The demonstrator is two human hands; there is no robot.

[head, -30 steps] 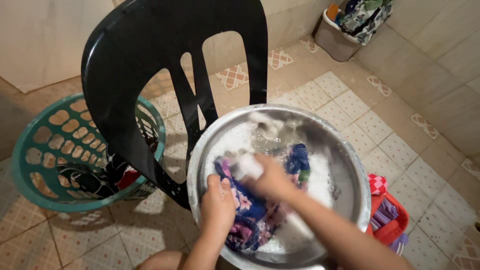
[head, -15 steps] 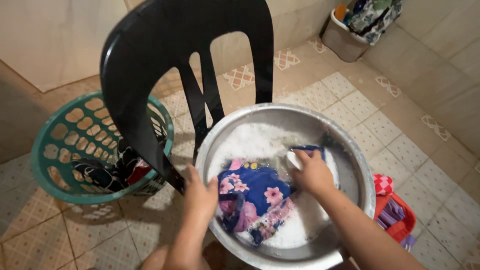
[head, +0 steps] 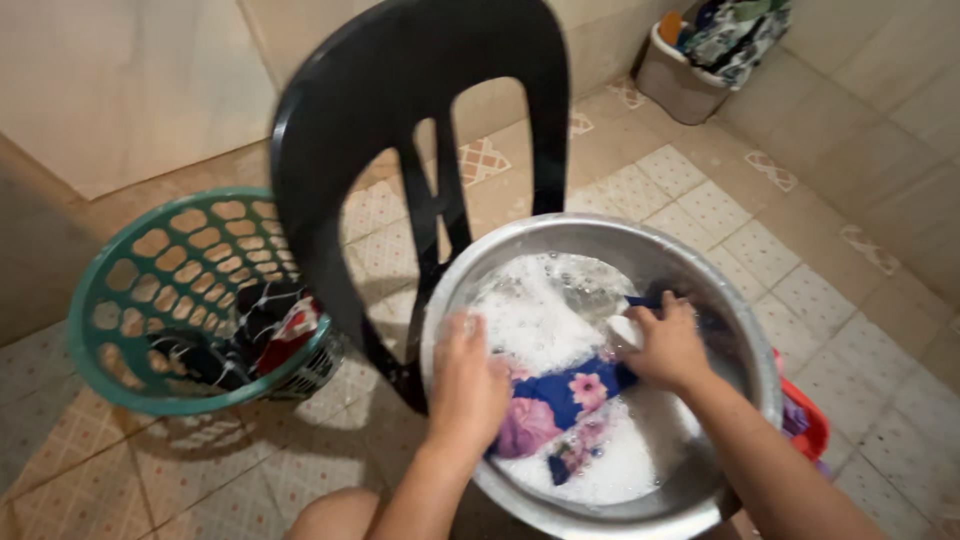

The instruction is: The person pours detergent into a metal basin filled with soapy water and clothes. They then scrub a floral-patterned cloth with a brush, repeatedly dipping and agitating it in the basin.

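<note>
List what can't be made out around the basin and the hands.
- Floral cloth, head view: partly under suds and the left hand.
- White lump at the right hand: fingers cover it.
- Red container: hidden behind the metal basin.
- Clothes in the green basket: blurred.

We see a round, dull-shining metal basin [head: 600,240] holding white foamy suds and a wet blue floral cloth [head: 565,395]. At ten o'clock stands a glossy black plastic chair [head: 400,130] (smooth, reflective); at nine, a matt green plastic lattice basket [head: 110,350] on rough patterned tiles [head: 700,200].
</note>
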